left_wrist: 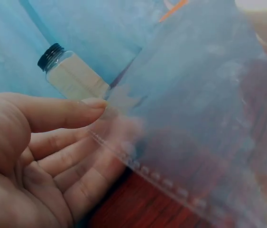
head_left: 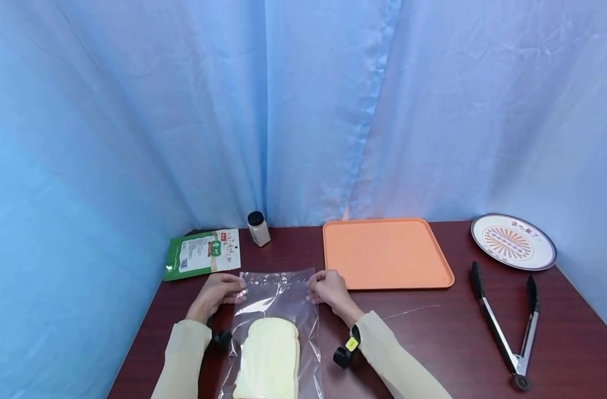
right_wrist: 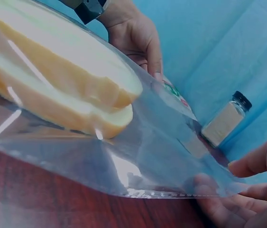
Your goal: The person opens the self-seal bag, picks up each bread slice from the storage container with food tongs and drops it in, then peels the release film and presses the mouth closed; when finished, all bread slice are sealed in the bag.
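A clear plastic bag (head_left: 278, 299) lies on the dark red table with slices of white bread (head_left: 268, 354) inside. My left hand (head_left: 219, 291) pinches the bag's open edge at its left corner, thumb on top (left_wrist: 93, 107). At the right corner my right hand (head_left: 328, 288) pinches the same edge. In the right wrist view the bread (right_wrist: 62, 90) shows as two stacked slices in the bag (right_wrist: 161, 156), with my left hand (right_wrist: 138, 38) beyond and my right fingers (right_wrist: 252, 190) at the bag's mouth.
An orange tray (head_left: 385, 252) lies beyond my right hand. A small spice jar (head_left: 258, 228) and a green packet (head_left: 204, 254) sit at the back left. Metal tongs (head_left: 508, 327) and a patterned plate (head_left: 513, 242) are on the right. Blue curtains surround the table.
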Available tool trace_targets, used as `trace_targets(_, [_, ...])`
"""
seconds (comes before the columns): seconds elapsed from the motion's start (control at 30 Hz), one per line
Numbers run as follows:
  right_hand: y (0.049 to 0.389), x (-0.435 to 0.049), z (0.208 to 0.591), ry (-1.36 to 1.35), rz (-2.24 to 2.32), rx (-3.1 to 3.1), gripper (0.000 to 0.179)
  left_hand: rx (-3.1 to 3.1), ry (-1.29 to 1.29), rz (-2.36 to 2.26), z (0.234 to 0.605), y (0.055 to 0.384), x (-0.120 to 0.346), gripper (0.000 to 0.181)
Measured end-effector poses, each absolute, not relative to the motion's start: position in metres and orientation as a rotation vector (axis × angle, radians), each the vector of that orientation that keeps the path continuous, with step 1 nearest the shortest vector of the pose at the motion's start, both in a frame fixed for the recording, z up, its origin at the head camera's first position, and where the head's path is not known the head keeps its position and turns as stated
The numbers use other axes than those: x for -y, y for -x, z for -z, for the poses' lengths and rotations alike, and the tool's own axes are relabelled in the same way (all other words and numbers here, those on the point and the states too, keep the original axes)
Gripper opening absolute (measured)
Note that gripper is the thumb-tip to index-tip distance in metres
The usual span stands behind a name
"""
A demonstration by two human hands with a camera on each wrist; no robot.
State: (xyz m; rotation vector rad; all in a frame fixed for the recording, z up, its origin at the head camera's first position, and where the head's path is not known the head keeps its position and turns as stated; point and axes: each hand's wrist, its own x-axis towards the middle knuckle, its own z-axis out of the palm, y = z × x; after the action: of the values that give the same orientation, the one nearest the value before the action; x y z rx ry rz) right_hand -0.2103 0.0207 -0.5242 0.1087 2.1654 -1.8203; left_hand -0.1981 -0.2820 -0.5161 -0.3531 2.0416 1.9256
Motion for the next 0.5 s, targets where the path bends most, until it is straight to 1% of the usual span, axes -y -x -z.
trace_targets(0.1, [0.213, -0.02, 0.523, -0.115, 1.837, -2.173, 0.015, -2.069, 0.373, -1.948, 0.519, 0.201, 0.279, 0.031])
trace_targets(0.3, [0.216, -0.021, 0.521, -0.037, 1.895, -2.199, 0.011, -2.106, 0.382, -1.952, 0.523, 0.203, 0.28, 0.029])
trace_targets(0.5, [0.222, -0.028, 0.52, 0.085, 1.757, -2.374, 0.018, -2.105, 0.346, -1.975, 0.526, 0.204, 0.282, 0.028])
